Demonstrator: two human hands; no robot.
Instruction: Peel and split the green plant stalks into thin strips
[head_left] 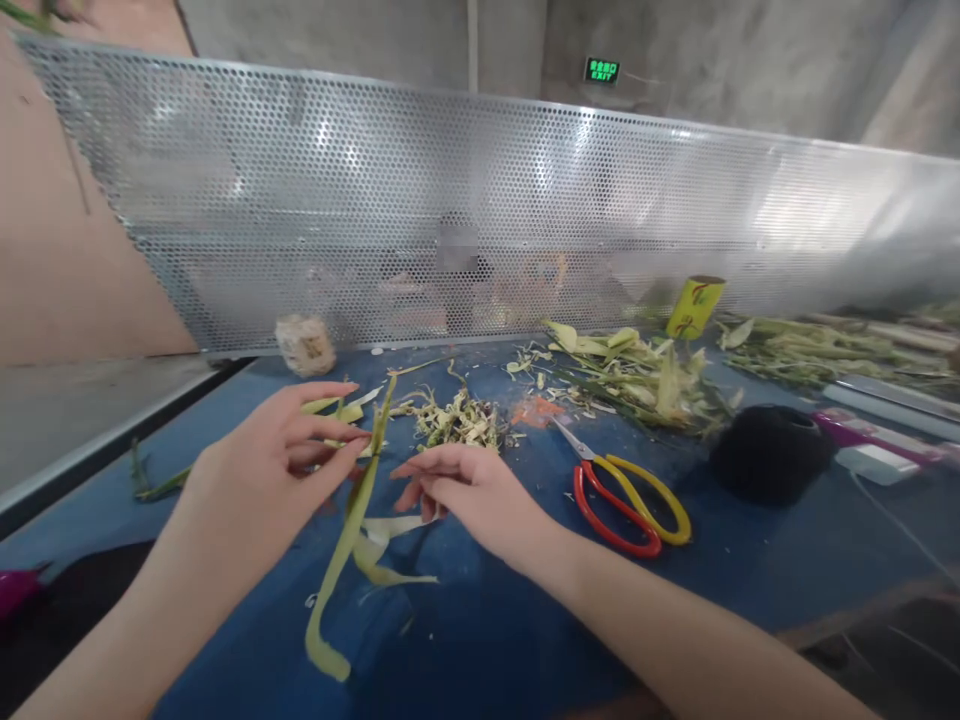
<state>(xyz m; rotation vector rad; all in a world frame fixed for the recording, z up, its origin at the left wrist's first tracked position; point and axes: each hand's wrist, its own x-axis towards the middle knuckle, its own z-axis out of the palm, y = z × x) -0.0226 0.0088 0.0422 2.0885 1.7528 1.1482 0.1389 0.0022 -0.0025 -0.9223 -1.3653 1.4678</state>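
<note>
A long green leaf strip (341,565) is pinched between the thumb and fingers of my left hand (281,460), its wide end hanging down toward the front. Just to the right is my right hand (469,490), fingers loosely bent and a little apart, with nothing visible in them. Below and between the hands, a pale peeled leaf piece (379,560) rests on the blue table (480,640). Shredded plant scraps (465,420) form a small heap beyond my right hand. Scissors (622,500) with one red and one yellow handle lie open to the right.
A pile of leaves (645,385) lies at the back right near a yellow can (695,307). Further right are a black ball of yarn (772,455) and more stalks (817,355). A clear wrapped roll (305,345) stands back left, before a perforated metal screen (360,200).
</note>
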